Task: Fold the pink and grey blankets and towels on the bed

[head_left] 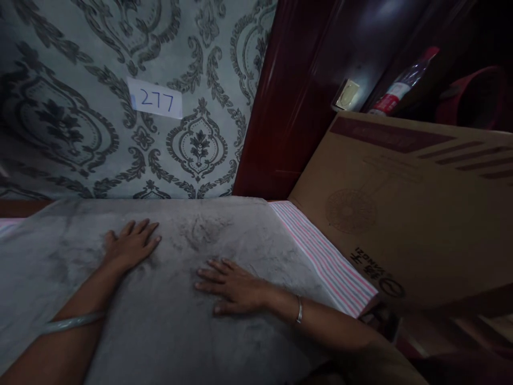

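Observation:
A soft grey blanket (160, 321) lies spread over a flat surface in front of me. My left hand (130, 247) rests palm down on it with the fingers spread, toward the back left. Nearer the middle, my right hand (232, 287) is also flat on the fabric, its fingers pointing left and slightly apart. Neither hand holds anything. The nap around both hands shows darker, ruffled patches. At the right edge of the blanket, a pink, grey and white striped cloth (324, 256) shows from underneath.
Patterned wallpaper (200, 144) with a paper label (155, 98) reading 277 rises behind the blanket. A dark red wooden panel (276, 107) stands right of it. A large cardboard box (433, 214) borders the right side, with a red-labelled bottle (401, 88) behind it.

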Motion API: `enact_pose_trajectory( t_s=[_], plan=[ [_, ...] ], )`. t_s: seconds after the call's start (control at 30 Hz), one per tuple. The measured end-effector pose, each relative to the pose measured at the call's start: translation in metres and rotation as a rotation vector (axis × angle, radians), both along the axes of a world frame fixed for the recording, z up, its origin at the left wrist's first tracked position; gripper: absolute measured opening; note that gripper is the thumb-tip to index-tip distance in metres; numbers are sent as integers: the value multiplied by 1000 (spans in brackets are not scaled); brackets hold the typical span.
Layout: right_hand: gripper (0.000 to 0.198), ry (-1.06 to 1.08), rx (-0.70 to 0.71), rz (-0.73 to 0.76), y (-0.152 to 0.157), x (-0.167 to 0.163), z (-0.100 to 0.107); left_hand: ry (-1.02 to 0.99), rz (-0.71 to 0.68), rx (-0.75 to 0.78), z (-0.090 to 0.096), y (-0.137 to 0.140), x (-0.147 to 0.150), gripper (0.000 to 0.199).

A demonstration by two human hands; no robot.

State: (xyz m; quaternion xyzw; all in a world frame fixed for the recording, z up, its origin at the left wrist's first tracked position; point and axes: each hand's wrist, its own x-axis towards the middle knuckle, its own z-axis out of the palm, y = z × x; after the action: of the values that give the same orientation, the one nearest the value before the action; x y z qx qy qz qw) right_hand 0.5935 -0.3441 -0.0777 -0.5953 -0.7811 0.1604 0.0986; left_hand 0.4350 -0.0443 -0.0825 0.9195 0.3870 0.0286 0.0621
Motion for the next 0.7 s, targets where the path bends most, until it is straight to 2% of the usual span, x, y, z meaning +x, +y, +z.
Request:
enact_pose_trajectory(
  t_s=[0.1, 0.17, 0.27, 0.37, 0.47, 0.6, 0.7],
  plan=[
    [62, 56, -5, 63, 0, -5, 6, -30, -9, 23, 0, 1, 0, 67],
    [61, 72, 55, -16, 16, 10, 7, -69, -9, 38, 0, 2, 0, 64],
    [63, -28, 121, -362, 56, 52, 5, -147, -11, 56, 0, 3, -1, 59],
    [62, -134, 40, -701, 96, 98, -4, -212, -22, 68, 1, 3, -4, 58],
    [62, -187, -24, -857, 126, 126, -13, -199, -21, 62, 2, 1, -5, 57],
    [62, -188, -18, -827, 157, 125, -15, -187, -1, 64, 1, 0, -4, 55],
    [59, -173, 21, -624, 176, 100, -15, -224, 3, 65, -1, 3, -4, 54]
  ],
)
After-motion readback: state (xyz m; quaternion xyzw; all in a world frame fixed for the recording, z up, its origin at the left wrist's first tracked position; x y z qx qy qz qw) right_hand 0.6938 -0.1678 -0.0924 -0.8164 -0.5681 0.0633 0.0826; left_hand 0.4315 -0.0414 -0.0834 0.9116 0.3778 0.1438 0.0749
